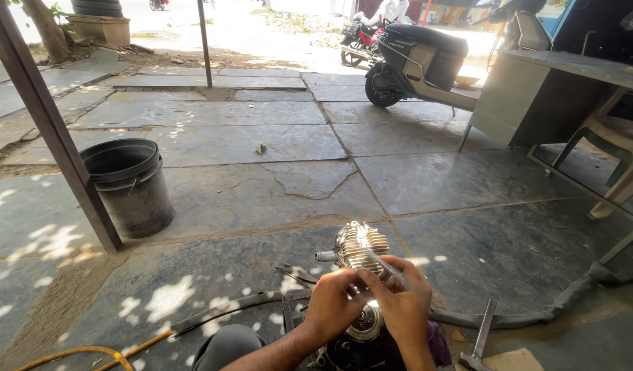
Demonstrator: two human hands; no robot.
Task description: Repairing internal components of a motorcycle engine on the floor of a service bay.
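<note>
A shiny finned metal engine part (pixel 361 245) sits on a dark engine block (pixel 357 340) low in the head view, on the stone floor. My left hand (pixel 335 304) rests against the near side of the finned part, fingers curled on it. My right hand (pixel 403 302) grips a thin metal tool (pixel 383 264) whose tip lies on the fins. Both hands hide the joint between the finned part and the block.
A black bucket (pixel 129 185) stands left beside a slanted brown post (pixel 48 124). A grey hose (pixel 509 316) and a hammer (pixel 482 336) lie right. A parked scooter (pixel 416 65), metal desk (pixel 536 96) and plastic chair (pixel 615 154) stand behind. A yellow hose (pixel 89 352) curls bottom left.
</note>
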